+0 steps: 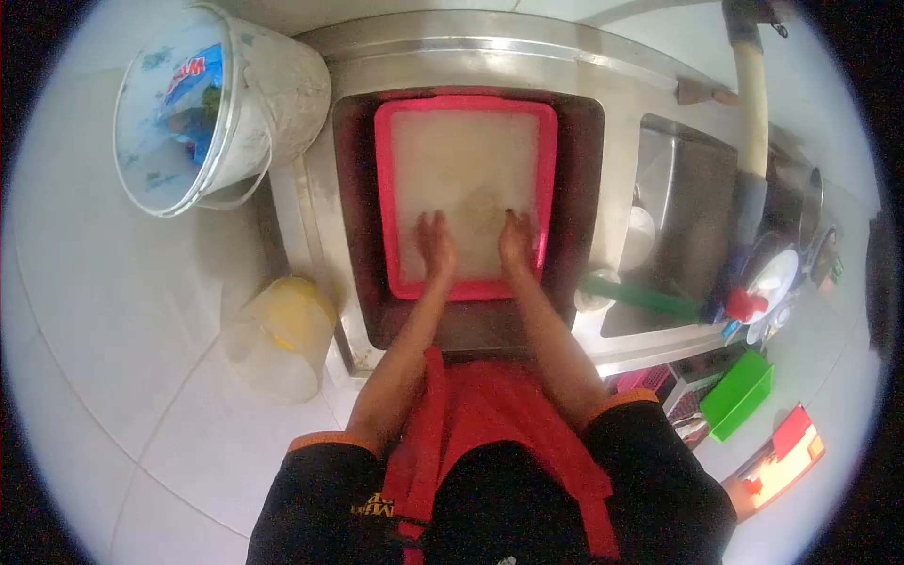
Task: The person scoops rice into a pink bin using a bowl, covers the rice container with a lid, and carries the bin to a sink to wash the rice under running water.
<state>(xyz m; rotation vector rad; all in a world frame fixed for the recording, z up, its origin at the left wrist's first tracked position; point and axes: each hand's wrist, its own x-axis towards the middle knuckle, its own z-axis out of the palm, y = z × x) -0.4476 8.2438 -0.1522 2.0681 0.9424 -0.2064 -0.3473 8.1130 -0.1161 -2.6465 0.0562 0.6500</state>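
A pink rectangular basin (pixel 384 169) full of cloudy water sits inside a steel sink (pixel 311 188). Both of my hands are dipped in the water near the basin's near edge. My left hand (pixel 436 247) lies flat with fingers together, and my right hand (pixel 517 240) is beside it with fingers spread a little. A darker patch, perhaps grains, shows under the water between the fingertips. Neither hand visibly grips anything.
A white plastic bucket (pixel 202 104) stands left of the sink on the tiled floor, and a yellow-tinted clear jug (pixel 282 339) below it. A second sink bowl (pixel 692 217) to the right holds a white cup, a green-handled brush (pixel 640 297) and bottles. Green and red containers lie at lower right.
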